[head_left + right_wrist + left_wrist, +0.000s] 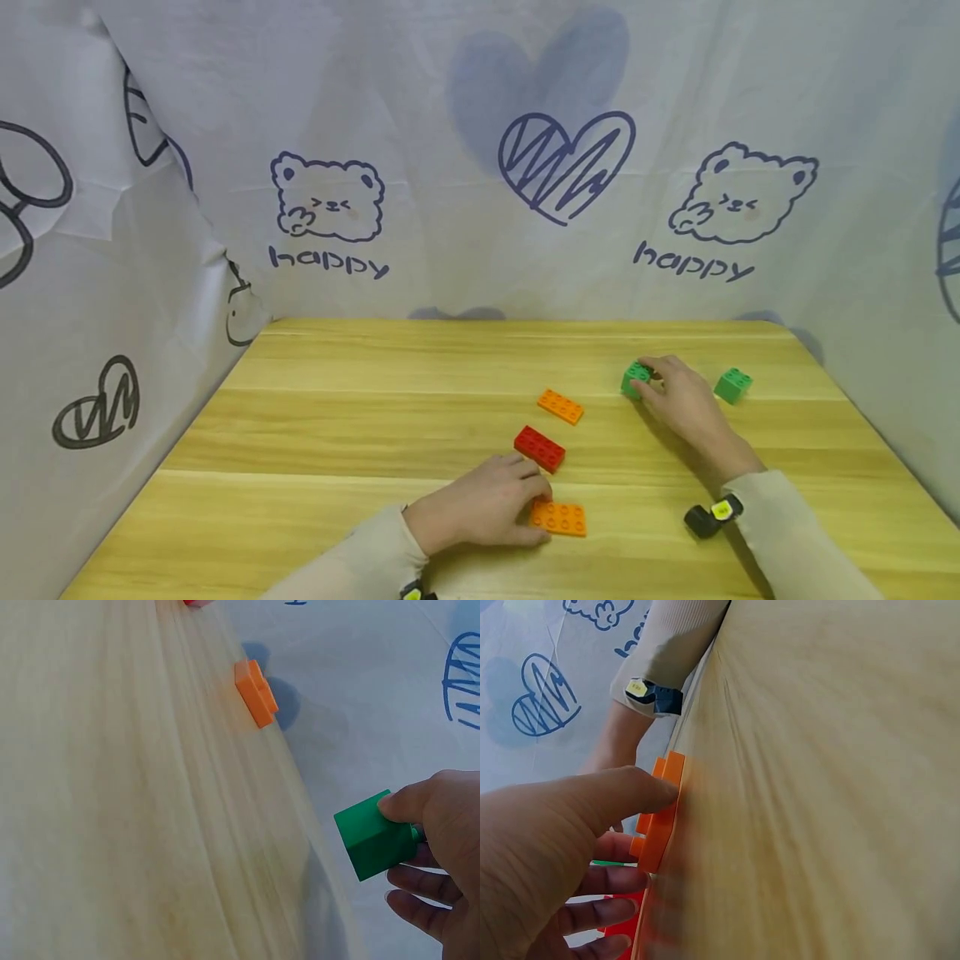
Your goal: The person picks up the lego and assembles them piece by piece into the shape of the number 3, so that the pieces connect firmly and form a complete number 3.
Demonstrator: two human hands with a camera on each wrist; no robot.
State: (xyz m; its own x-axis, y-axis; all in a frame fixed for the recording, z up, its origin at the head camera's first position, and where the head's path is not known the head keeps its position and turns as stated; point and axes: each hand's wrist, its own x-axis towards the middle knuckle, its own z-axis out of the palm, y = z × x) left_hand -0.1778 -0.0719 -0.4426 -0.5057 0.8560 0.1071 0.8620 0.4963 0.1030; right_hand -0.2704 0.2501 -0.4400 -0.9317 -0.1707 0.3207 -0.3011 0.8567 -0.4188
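Observation:
My left hand (487, 504) pinches the left end of a flat orange toy brick (564, 520) near the front of the table. In the left wrist view the thumb presses one long edge of this brick, with the fingers along its far side. Farther back, my right hand (684, 402) holds a green toy brick (369, 836) between thumb and fingers, its studs turned toward the palm in the right wrist view. Just beyond my left fingertips lies a red toy brick (539, 449). A second green brick (732, 386) stands to the right of my right hand.
Another flat orange brick (560, 407) lies behind the red one, left of the right hand. The wooden table (337, 392) ends at a white cloth backdrop (450, 250) with printed drawings. Both wrists wear small black devices, one of them a strap unit (712, 517) on the right.

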